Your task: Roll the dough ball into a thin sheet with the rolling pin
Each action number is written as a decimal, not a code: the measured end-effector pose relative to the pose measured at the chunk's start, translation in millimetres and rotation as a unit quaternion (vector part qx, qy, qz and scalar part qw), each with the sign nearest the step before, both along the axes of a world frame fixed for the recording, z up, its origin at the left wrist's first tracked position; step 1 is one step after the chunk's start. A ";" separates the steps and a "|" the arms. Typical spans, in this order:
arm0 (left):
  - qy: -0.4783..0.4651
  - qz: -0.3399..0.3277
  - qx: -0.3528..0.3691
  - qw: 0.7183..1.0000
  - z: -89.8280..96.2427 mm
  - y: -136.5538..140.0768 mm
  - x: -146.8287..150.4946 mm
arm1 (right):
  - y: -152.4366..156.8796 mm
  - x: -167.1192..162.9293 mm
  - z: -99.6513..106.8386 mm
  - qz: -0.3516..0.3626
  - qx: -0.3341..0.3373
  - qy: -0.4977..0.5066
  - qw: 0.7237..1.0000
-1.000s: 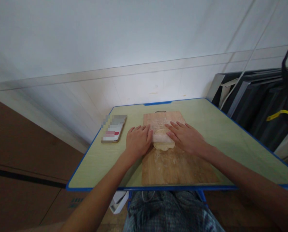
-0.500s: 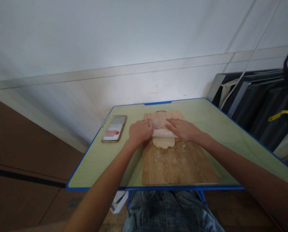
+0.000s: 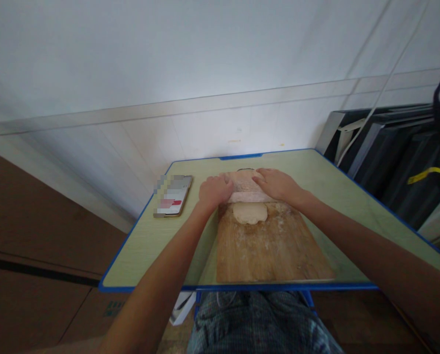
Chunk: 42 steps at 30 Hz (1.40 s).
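A flattened piece of pale dough [image 3: 250,213] lies on a floured wooden board [image 3: 267,253]. Across its far part rests a whitish rolling pin [image 3: 250,197], which hides that stretch of dough. At the pin's left end is my left hand [image 3: 216,190], its fingers curled over the end. My right hand [image 3: 278,185] lies over the pin's right end, palm down, with the fingers reaching forward and to the left. Both ends of the pin are covered by the hands. Loose flour marks the board around the dough.
A phone [image 3: 174,195] lies on the left of the pale green table [image 3: 349,196], which has a blue rim. A white wall [image 3: 205,130] stands behind. Dark panels [image 3: 397,162] lean at the right, and a brown box [image 3: 28,221] stands at the left.
Both hands and the rolling pin have moved slightly away from me over the dough. The pin now sits farther up the board.
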<state>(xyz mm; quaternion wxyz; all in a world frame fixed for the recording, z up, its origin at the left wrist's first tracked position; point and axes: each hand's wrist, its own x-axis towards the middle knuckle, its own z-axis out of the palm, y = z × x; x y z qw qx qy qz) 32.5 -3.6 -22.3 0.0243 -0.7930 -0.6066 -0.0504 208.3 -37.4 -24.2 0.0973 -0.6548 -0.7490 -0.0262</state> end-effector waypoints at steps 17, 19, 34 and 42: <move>-0.022 0.016 0.042 0.999 -2.2 16.0 3.1 | 14.9 -0.8 4.7 -0.116 -0.008 -0.003 0.993; -0.025 0.020 0.042 0.999 -3.0 18.5 3.2 | 16.4 -0.9 4.8 -0.118 -0.003 -0.006 0.993; -0.041 0.027 0.056 0.997 -7.7 30.8 6.1 | 26.6 -0.2 5.3 -0.142 0.017 -0.013 0.990; -0.055 0.026 0.054 0.997 -9.2 33.1 7.5 | 30.1 1.8 1.4 -0.134 0.033 -0.014 0.990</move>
